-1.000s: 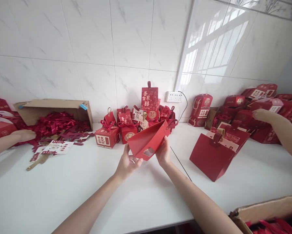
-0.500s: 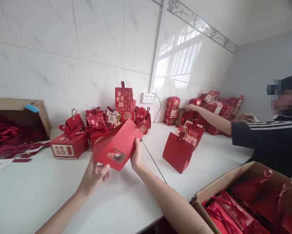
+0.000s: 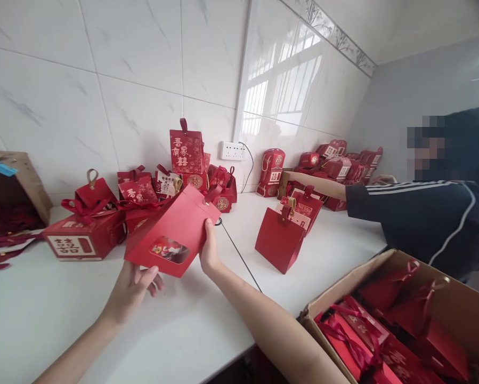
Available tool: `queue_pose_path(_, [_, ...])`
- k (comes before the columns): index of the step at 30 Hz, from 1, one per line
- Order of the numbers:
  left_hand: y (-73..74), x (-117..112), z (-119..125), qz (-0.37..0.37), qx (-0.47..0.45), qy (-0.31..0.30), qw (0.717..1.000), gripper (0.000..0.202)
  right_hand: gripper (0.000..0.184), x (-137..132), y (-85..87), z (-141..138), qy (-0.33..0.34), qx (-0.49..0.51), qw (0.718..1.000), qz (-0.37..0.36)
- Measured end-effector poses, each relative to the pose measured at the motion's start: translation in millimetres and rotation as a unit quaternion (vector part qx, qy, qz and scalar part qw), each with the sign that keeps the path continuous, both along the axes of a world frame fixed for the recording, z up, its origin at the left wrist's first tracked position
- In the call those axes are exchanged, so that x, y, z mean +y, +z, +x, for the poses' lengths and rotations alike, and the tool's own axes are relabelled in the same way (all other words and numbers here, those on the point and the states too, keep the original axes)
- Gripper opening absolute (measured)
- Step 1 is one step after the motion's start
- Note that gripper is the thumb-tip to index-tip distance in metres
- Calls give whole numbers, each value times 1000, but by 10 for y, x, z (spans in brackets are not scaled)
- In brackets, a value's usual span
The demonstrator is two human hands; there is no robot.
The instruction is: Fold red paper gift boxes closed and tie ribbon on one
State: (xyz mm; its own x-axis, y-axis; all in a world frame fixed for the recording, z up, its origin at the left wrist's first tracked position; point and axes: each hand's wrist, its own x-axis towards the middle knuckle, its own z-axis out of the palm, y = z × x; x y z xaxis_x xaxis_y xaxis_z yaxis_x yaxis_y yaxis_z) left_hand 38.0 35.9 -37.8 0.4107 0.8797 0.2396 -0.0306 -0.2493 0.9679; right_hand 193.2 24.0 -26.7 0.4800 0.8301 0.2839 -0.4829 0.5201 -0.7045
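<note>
A red paper gift box (image 3: 183,224) with a small picture window on its side is tilted in the air above the white table. My left hand (image 3: 129,288) grips its lower left corner, thumb on the front and some fingers behind. On the right edge, my right hand (image 3: 210,246) holds it with the thumb in front; the other fingers are mostly hidden. A ribbon loop sticks out at the box's upper right. Behind it rests a red box with a double-happiness panel (image 3: 73,246). To the right stands another red gift box (image 3: 278,240) with a loop handle.
A cardboard carton (image 3: 351,278) full of red boxes with ribbons is at the front right. Dark red ribbons fill an open carton (image 3: 31,181) at the left. A co-worker's sleeve (image 3: 367,200) reaches over the table's far right, near piled red boxes. A socket strip (image 3: 232,151) is on the wall.
The view has swung a little to the right, so the table's things shift left in it. Both my hands keep hold of the gift box. The co-worker's arm reaches further in behind the standing boxes.
</note>
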Motion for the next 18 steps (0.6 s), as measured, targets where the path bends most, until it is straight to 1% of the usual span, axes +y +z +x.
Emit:
queue_pose_path(3, [-27,6,9,-4,-3,-10,1000,56,51,22,-41,5,-2,15,1000,-14])
queue_pose_path(7, [-80,-18,25,-9,-5,-22,1000,57,50,14,-81,-2,-41,18,998,-47])
queue_pose_path(10, [-98,-51,23,5,1,-37,999,55,41,-19,-101,-12,-45,4,997,-60])
queue_pose_path(13, [-90,-77,7,7,8,-42,999,55,33,-48,-124,-15,-35,5,997,-63])
queue_pose_path(18, [-49,-109,-24,-1,15,-56,998,55,33,-87,-134,-8,-62,-27,995,-72])
